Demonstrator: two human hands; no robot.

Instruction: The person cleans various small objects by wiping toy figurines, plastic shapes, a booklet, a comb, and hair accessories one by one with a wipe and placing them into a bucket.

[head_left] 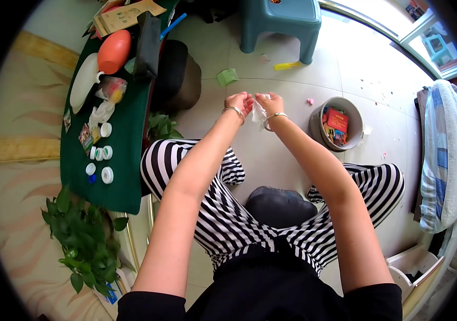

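Note:
My right hand (270, 102) is closed on a crumpled, thin, whitish piece (259, 113) that looks like a clear plastic bag; it hangs below the fingers. Close beside it, my left hand (239, 102) has its fingers curled toward the right hand. What lies inside those left fingers is too small to make out. Both hands are held out above the tiled floor, with a bangle on each wrist. A grey bin (316, 125) stands to the right of my hands, with a red packet (336, 120) and colourful scraps in it.
A green-covered table (116, 200) at the left carries a red oval object (114, 52), a black case (147, 47) and several white lids. A blue stool (282, 24) stands ahead. Green paper (227, 77) and a yellow object (288, 66) lie on the floor.

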